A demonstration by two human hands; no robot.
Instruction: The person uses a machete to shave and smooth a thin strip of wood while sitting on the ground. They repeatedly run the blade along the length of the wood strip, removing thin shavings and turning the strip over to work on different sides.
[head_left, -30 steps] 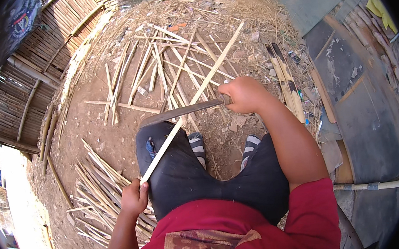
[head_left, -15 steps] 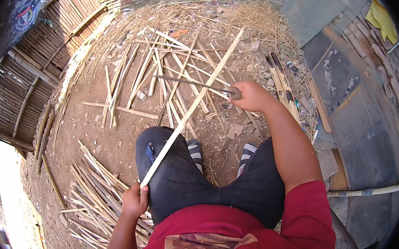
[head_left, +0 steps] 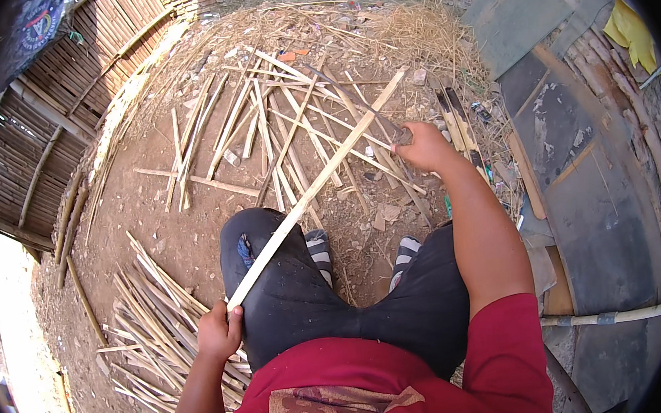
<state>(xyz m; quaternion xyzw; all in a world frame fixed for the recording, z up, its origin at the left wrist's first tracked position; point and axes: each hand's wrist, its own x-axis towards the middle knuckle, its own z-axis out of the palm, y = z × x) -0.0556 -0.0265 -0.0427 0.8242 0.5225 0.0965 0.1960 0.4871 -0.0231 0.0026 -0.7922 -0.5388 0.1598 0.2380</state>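
Pale split-bamboo slat [head_left: 314, 186] slants over the L trouser leg [head_left: 292, 308], far end out twd the scattered strips [head_left: 261, 126]; L hand [head_left: 219, 330] is clenched round the slat's near end; R hand [head_left: 424, 149] grasps the machete [head_left: 352, 98] by its handle, just R of the slat's far part; vs 1 s ago, blade's gone from crossing the slat by the knee, tip L, to crossing nr its far end, tip pointing away; slat & L hand abt where they were; so, my read, most of the slat's near length is free of the blade & the hold is steady; can't tell if blade touches slat.

Edges/room: loose strip pile [head_left: 147, 317] sits just L of the slat's near end, so prob. little slack for L hand; scattered strips lie L of & beyond the slat's far half, under the blade's line; dirt [head_left: 180, 235] shows betw both lots, L of slat; striped footwear [head_left: 319, 256] sits just R of slat's middle; dark panels [head_left: 606, 206] well R, w/ room betw for R forearm.
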